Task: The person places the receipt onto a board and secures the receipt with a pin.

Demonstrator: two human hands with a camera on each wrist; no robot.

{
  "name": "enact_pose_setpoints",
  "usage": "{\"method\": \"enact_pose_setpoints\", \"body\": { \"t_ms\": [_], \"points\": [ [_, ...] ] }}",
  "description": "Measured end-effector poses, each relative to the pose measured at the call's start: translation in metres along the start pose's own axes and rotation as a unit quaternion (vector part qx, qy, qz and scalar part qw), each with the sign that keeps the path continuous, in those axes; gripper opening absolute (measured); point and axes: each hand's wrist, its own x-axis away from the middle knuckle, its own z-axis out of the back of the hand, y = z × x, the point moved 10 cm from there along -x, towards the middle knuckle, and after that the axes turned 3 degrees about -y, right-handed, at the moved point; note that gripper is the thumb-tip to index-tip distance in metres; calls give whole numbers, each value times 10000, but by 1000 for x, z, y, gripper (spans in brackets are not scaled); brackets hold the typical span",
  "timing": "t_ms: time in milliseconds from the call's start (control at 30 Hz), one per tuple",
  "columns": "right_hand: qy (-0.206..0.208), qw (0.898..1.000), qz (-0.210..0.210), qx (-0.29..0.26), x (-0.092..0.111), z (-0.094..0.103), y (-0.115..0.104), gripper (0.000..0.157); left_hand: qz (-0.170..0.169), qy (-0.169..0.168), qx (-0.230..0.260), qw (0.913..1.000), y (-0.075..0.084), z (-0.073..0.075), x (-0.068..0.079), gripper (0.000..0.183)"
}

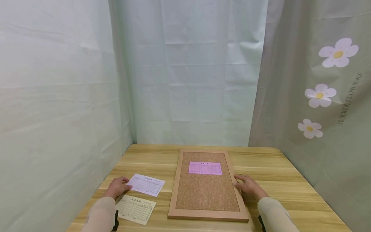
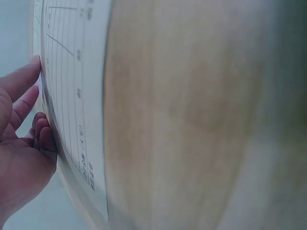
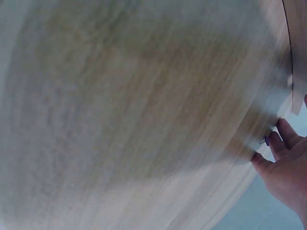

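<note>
On the left of the table lies a white printed slip point(image 1: 147, 184), and my left hand point(image 1: 117, 187) is at its left edge, with fingertips on or beside the paper. Just nearer than it is a pale yellow slip point(image 1: 136, 208), partly under my left wrist. A wood-framed cork board point(image 1: 207, 196) lies flat in the middle, bearing a pink slip point(image 1: 205, 168) on its upper half. My right hand point(image 1: 248, 185) rests by the board's right edge, fingertips down on the table. A small purple-headed pin point(image 3: 267, 141) shows beside those fingertips in the right wrist view.
The wooden table point(image 1: 278, 180) stretches to both sides of the board. Pale curtains point(image 1: 197, 74) hang behind and on the left, and a flowered curtain point(image 1: 330, 154) closes off the right side.
</note>
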Motion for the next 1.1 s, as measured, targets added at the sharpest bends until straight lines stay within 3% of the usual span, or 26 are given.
{"method": "enact_pose_setpoints", "body": {
  "t_ms": [433,667,967,1100],
  "points": [
    [-26,10000,2,-24,1,0,0,50,-37,103,-19,9999,1,1,-1,16],
    [4,10000,-19,-38,1,0,0,50,105,276,234,9993,0,6,-4,16],
    [-23,10000,71,23,0,-2,1,50,306,345,195,9987,-7,5,-8,36],
    [-37,9999,143,-2,1,-1,0,50,379,365,272,9982,-7,5,-8,37]
  ]
}}
